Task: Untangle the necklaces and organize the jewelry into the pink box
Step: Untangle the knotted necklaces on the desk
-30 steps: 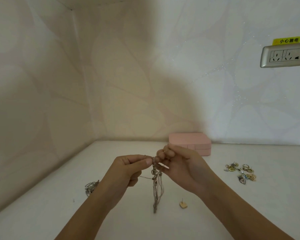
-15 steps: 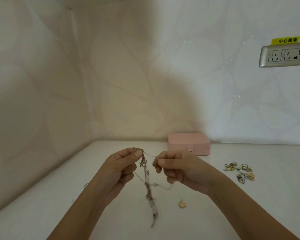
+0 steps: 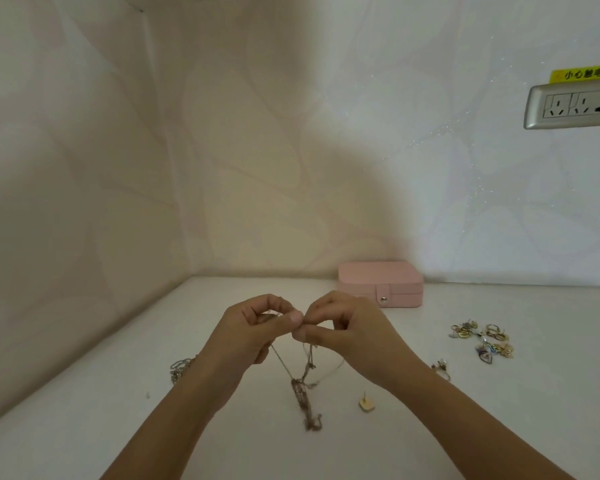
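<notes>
A tangle of thin necklace chains [image 3: 303,393] hangs from both hands above the white tabletop, its lower end bunched and touching the surface. My left hand [image 3: 257,327] pinches a chain between thumb and forefinger. My right hand [image 3: 340,327] pinches the chains right beside it, fingertips almost touching the left thumb. The pink box [image 3: 381,284] stands shut with its snap tab fastened, against the back wall behind my right hand.
A heap of earrings and rings [image 3: 482,341] lies at the right. A small stud earring [image 3: 367,405] lies near my right forearm, and another small piece [image 3: 440,367] beside that arm. More chain [image 3: 181,368] lies left of my left wrist. Walls close in at left and back.
My hands, apart half a second ago, have come together again at the top of the tangle. The hanging chains now spread into loops, with the bunched end lower on the table.
</notes>
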